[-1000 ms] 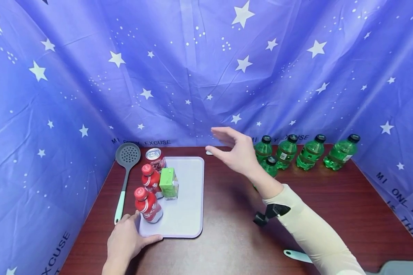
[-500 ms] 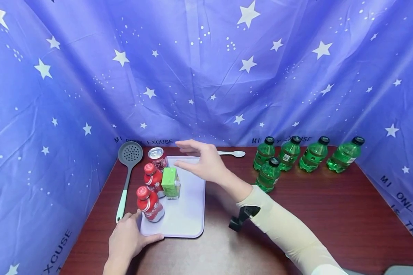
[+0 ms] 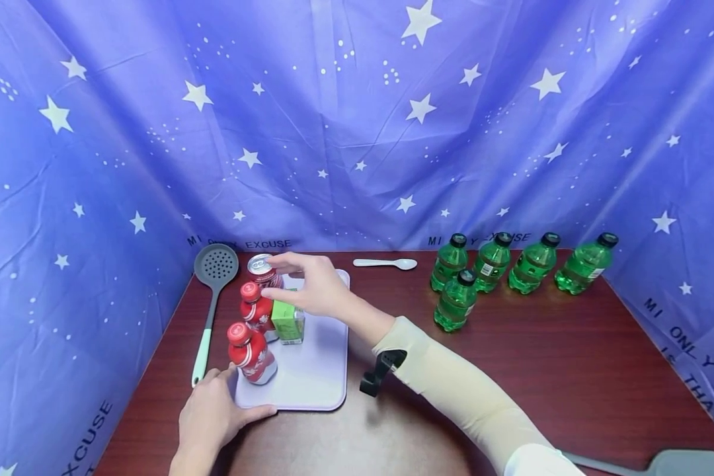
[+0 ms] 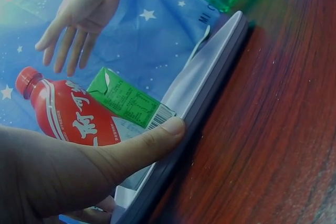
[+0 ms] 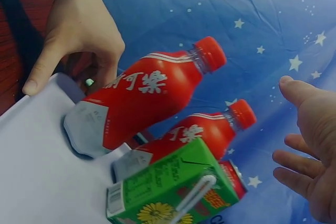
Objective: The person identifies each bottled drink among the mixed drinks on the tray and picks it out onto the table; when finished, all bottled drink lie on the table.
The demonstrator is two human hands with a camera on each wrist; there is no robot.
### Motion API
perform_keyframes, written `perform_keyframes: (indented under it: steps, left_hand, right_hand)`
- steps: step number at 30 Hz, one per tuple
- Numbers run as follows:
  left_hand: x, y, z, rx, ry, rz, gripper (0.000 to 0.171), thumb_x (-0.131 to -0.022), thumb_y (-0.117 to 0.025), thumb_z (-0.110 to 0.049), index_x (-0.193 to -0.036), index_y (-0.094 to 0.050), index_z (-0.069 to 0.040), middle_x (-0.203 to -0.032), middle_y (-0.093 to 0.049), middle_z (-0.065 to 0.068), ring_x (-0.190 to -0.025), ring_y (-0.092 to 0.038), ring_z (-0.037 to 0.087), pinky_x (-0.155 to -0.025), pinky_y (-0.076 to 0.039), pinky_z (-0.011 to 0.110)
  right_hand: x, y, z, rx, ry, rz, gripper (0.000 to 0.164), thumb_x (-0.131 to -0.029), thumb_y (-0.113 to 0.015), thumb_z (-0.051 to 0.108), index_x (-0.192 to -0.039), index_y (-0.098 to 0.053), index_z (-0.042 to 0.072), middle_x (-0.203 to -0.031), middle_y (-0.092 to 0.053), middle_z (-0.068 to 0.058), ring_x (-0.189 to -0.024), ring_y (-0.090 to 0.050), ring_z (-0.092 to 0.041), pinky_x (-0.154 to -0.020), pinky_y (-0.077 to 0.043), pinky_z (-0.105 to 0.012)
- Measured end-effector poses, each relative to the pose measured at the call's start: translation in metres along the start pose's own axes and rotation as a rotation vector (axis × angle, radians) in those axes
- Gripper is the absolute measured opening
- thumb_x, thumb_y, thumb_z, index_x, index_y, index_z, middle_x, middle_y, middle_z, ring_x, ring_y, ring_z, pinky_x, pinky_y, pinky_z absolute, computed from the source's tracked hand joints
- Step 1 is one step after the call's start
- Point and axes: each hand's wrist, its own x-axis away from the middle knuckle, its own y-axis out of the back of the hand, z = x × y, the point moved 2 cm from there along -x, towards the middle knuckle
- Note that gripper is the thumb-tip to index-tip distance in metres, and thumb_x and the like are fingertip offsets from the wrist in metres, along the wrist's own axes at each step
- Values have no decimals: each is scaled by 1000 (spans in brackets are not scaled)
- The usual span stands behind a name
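Observation:
My left hand grips the near left corner of a pale lilac tray, its thumb along the near rim. On the tray stand two red-capped cola bottles, the nearer one close to that hand and the other behind it. Beside the rear bottle stands a green drink carton with a straw on its side. A red soda can is at the back left. My right hand hovers over the carton and can, fingers apart, holding nothing; in the right wrist view it is clear of them.
A slotted turner lies left of the tray. Behind, to the right, is a white spoon. Several green bottles stand at the back right. A grey utensil head shows at the front right corner.
My right hand has moved left from near the green bottles to above the can and carton, uncovering the white spoon. The left hand stays at the tray's corner.

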Motion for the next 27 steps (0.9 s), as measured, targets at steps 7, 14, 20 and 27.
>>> perform_keyframes:
  steps: [7, 14, 20, 27]
  left_hand:
    - [1, 1, 1, 3, 0, -8, 125, -50, -94, -78, -135, -66, 8, -111, -70, 27, -97, -71, 41, -78, -61, 62]
    - [2, -3, 1, 10, 10, -7, 123, -50, -94, -78, -133, -67, 9, -111, -70, 26, -98, -71, 42, -78, -61, 62]
    - [1, -4, 1, 0, 10, -4, 124, -50, -93, -79, -133, -67, 9, -114, -70, 28, -100, -71, 44, -79, -61, 62]
    - [2, -4, 1, 6, -6, -34, 120, -50, -95, -75, -132, -68, 8, -113, -70, 27, -101, -71, 45, -80, -61, 63]
  right_hand:
    - [-6, -22, -1, 47, -13, 62, 56, -91, -87, 34, -140, -69, 14, -132, -77, -3, -121, -76, -21, -104, -59, -30]
    - [-10, -37, -3, 96, -35, 117, 62, -89, -88, 37, -143, -67, 16, -134, -76, -2, -121, -75, -17, -105, -56, -24]
    - [-12, -47, -7, 179, -63, 138, 63, -89, -87, 44, -144, -66, 19, -130, -78, 3, -120, -73, -6, -102, -54, -19]
    - [-11, -56, -9, 281, -76, 140, 59, -89, -85, 48, -139, -69, 20, -119, -81, 9, -107, -73, -2, -95, -54, -16]
